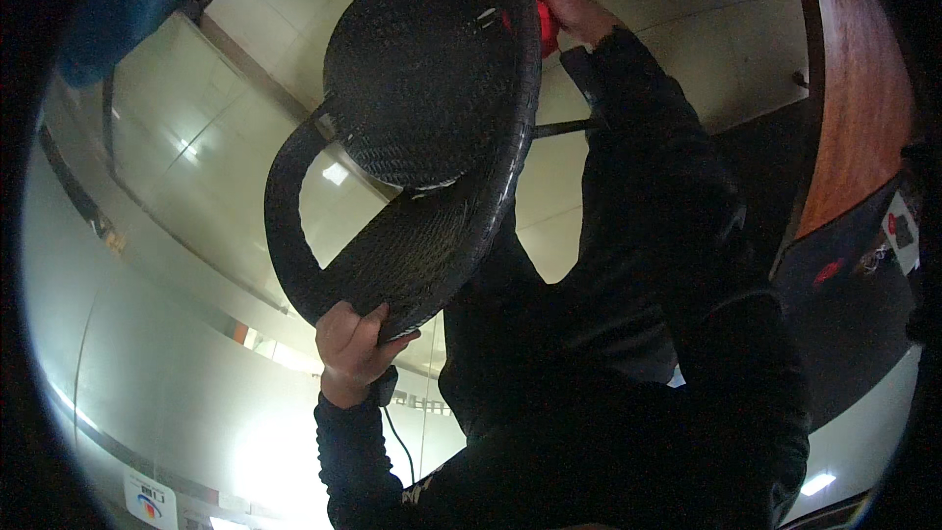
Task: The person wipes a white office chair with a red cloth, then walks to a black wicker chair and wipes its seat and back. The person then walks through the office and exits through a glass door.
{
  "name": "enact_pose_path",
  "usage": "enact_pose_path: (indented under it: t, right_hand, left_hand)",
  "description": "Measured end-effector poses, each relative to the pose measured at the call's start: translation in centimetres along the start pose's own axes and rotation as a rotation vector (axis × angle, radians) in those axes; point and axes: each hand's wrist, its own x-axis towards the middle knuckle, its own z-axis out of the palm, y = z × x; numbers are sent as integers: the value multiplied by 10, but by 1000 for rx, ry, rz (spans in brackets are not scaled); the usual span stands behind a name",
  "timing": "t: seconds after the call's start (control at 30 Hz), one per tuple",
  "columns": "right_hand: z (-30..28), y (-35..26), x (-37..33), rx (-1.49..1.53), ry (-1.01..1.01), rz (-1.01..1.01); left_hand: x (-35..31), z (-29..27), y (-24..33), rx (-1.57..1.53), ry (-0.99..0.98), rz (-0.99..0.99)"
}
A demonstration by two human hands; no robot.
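Note:
A black woven wicker chair [422, 69] with a round seat is tilted up in front of me. Its looped armrest [285, 196] curves out on the left, and its curved backrest [412, 245] slopes down toward me. My left hand [355, 344] grips the backrest's lower edge, thumb and fingers closed around it. At the top right, my right hand [574, 8] presses a red cloth [546, 31] against the chair's outer rim. Some of the cloth is hidden behind that rim, as are some of my right fingertips.
Glossy pale floor tiles [687, 0] lie beneath the chair. A brown wooden panel [854, 88] stands at the right, beside a dark surface [844, 275] with small items. Something blue [128, 10] shows at the upper left. A frosted glass partition [147, 353] curves along the left.

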Motion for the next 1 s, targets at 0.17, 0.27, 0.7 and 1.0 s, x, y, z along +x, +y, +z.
enact_pose_path:
  t: [0.17,0.27,0.7,1.0]
  right_hand:
    - [1,-49,-51,102,-46,-386]
    - [25,-71,-57,-63,125,-545]
    - [80,-71,-92,251,275,-573]
    - [196,-96,-209,-298,690,-788]
  left_hand:
    - [26,-3,6,-35,103,39]
    - [29,-5,-3,-8,67,19]
    - [66,-16,11,-41,162,-104]
    - [99,-33,18,41,131,-162]
